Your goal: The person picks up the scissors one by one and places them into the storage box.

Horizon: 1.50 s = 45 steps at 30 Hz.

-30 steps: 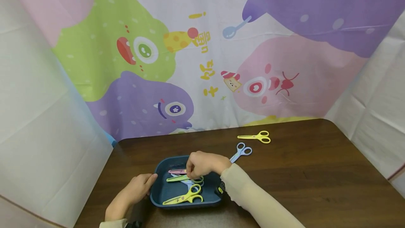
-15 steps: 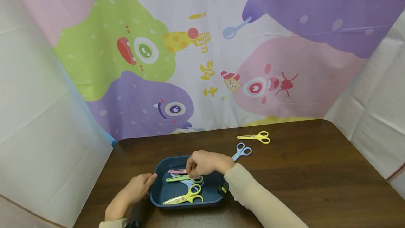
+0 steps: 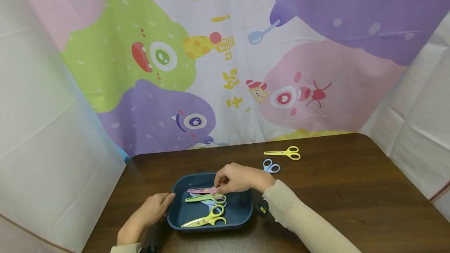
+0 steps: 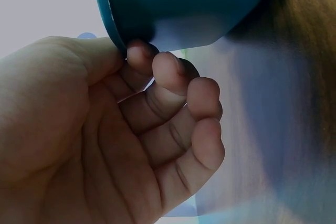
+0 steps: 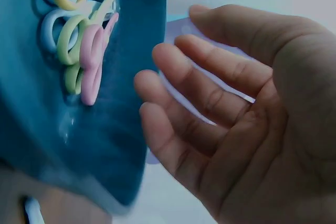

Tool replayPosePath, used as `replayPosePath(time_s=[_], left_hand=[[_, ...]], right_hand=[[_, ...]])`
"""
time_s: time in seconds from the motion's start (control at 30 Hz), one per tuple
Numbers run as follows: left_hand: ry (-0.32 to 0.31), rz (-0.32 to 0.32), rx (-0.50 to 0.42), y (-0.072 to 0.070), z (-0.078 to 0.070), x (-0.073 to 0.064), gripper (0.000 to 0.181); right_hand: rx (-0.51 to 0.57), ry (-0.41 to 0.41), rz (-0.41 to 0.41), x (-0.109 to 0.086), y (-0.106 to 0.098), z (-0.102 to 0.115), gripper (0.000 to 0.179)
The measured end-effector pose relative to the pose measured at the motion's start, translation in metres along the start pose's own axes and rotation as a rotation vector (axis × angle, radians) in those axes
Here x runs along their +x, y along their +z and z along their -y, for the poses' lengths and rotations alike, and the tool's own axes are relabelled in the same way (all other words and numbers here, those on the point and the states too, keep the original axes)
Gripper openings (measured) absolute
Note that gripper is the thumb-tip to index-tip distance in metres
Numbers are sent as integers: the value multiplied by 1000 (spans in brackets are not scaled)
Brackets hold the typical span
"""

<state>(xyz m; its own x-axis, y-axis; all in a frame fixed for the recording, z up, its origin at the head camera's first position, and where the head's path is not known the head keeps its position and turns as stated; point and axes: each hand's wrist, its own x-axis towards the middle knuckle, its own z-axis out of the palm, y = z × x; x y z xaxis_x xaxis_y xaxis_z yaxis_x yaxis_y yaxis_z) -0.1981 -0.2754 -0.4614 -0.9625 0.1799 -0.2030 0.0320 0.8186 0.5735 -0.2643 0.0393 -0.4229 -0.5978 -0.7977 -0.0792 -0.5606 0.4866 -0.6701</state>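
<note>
My left hand (image 3: 151,208) grips the left rim of a dark blue tray (image 3: 242,210), thumb on the rim and fingertips at its outer wall in the left wrist view. Pink scissors (image 3: 205,191) lie in the tray, partly over green scissors (image 3: 200,198). Under these sit light blue scissors (image 3: 208,203), mostly covered. Yellow scissors (image 3: 204,221) lie nearest the tray's front. Over the tray's back edge is my right hand (image 3: 239,179), close to the pink handle loops. The right wrist view shows its fingers relaxed and apart from the scissors (image 5: 92,61), holding nothing.
On the brown table (image 3: 334,182), behind and right of the tray, lie yellow scissors (image 3: 279,152) and light blue scissors (image 3: 270,167), the blue blades hidden behind my right hand. A cartoon-printed cloth (image 3: 239,120) hangs along the table's back, with white cloth (image 3: 42,128) at the sides.
My right hand has drawn up and to the right, away from the pink scissors, and their handle loops now show. The left hand and tray have stayed in place.
</note>
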Motion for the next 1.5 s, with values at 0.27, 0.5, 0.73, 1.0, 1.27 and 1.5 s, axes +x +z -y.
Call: replayPosePath(time_s=[0.27, 0.5, 0.73, 1.0, 1.27, 1.5], left_hand=[[10, -11, -18, 0, -1, 4, 32], [-23, 6, -16, 4, 1, 1, 32], [-20, 11, -24, 6, 4, 1, 34], [23, 16, -52, 7, 8, -1, 35], [42, 10, -61, 5, 8, 0, 35], [54, 6, -93, 3, 8, 1, 36]], right_hand=[[-56, -59, -72, -18, -13, -1, 11], [-94, -86, -96, -34, -16, -3, 16], [-140, -107, -144, -53, -24, -9, 21], [-180, -98, -221, -72, -38, -20, 27], [-268, -90, -302, -90, -50, -35, 34], [-320, -128, -348, -97, -53, -44, 32]])
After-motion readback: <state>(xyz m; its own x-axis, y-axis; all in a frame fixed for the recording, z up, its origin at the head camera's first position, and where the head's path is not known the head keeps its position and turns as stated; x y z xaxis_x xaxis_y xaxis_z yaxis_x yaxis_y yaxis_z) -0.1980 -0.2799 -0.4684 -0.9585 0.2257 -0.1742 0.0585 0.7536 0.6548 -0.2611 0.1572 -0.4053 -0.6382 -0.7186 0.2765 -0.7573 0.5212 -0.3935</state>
